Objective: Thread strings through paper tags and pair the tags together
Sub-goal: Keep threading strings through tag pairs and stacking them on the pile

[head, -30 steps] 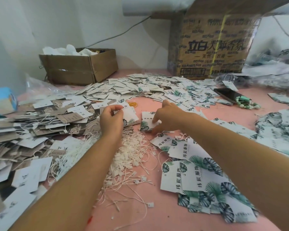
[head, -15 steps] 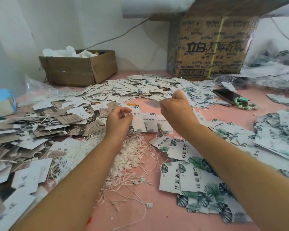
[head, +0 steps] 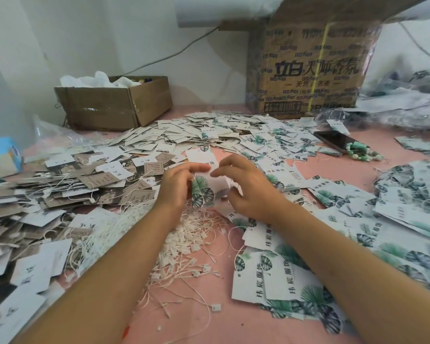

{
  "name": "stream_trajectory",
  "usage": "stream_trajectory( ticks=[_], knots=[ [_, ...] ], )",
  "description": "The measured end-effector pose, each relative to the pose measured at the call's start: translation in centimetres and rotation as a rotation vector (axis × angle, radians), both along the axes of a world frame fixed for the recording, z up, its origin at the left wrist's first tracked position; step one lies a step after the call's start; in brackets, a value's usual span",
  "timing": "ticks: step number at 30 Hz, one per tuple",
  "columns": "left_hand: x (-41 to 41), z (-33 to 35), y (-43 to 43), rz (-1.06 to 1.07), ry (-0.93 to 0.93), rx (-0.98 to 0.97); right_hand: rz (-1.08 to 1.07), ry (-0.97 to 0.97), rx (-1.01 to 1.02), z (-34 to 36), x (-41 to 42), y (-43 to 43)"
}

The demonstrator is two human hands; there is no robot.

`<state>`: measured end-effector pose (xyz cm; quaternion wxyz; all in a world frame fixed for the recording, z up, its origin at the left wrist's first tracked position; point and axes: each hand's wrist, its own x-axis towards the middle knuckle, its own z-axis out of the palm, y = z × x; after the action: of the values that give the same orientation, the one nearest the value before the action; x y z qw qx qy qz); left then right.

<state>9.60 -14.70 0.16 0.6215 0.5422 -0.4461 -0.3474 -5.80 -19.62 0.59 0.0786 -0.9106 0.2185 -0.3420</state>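
Observation:
My left hand (head: 178, 184) and my right hand (head: 246, 187) meet over the middle of the pink table (head: 246, 326). Between them they hold a white paper tag with green leaf print (head: 204, 192), raised above the table. The left fingers curl round its left edge, and the right thumb and fingers pinch its right side. A pile of white strings with small plastic ends (head: 184, 244) lies just below the hands. Any string on the held tag is hidden by my fingers.
Brown and white tags (head: 60, 194) are heaped at the left, leaf-print tags (head: 358, 244) at the right, and more tags (head: 221, 135) behind. A small open carton (head: 114, 105) and a big printed carton (head: 310, 70) stand at the back. A phone (head: 333, 140) with green beads (head: 360, 152) lies far right.
My right hand came back down from its raised position toward the left hand. Both hands now hold one leaf-print tag between them, lifted off the table.

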Motion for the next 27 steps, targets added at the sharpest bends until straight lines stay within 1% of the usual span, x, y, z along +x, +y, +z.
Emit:
stream_trajectory(
  ticks=[2,4,8,11,14,16,18,20,22,27],
  knots=[
    [-0.3,0.0,0.0,0.014,-0.112,0.005,-0.024,-0.171,0.186,0.0,0.2,-0.2],
    [-0.5,-0.3,-0.1,-0.005,-0.2,-0.014,-0.044,-0.301,0.312,0.0,0.6,-0.3],
    [-0.5,-0.7,0.0,-0.061,-0.274,-0.014,-0.028,-0.452,0.556,0.0,0.9,-0.5],
    [-0.6,-0.6,0.1,-0.08,-0.247,0.009,-0.003,-0.53,0.696,0.2,0.7,-0.5],
    [-0.7,-0.5,0.3,-0.094,-0.228,0.02,-0.085,-0.475,0.709,-0.1,0.6,-0.7],
    [-0.7,-0.4,0.3,-0.105,-0.232,-0.022,-0.15,-0.398,0.717,-0.4,0.5,-0.8],
    [-0.7,-0.3,0.4,-0.116,-0.218,-0.065,-0.169,-0.363,0.753,-0.5,0.5,-0.9],
    [-0.6,-0.3,0.3,-0.109,-0.212,-0.07,-0.151,-0.389,0.776,-0.4,0.6,-1.0],
    [-0.6,-0.4,0.1,-0.095,-0.203,-0.076,-0.16,-0.443,0.741,-0.4,0.7,-1.1],
    [-0.2,-0.8,-0.4,-0.017,-0.165,-0.06,-0.273,-0.65,0.689,-0.5,0.3,-1.7]
  ],
)
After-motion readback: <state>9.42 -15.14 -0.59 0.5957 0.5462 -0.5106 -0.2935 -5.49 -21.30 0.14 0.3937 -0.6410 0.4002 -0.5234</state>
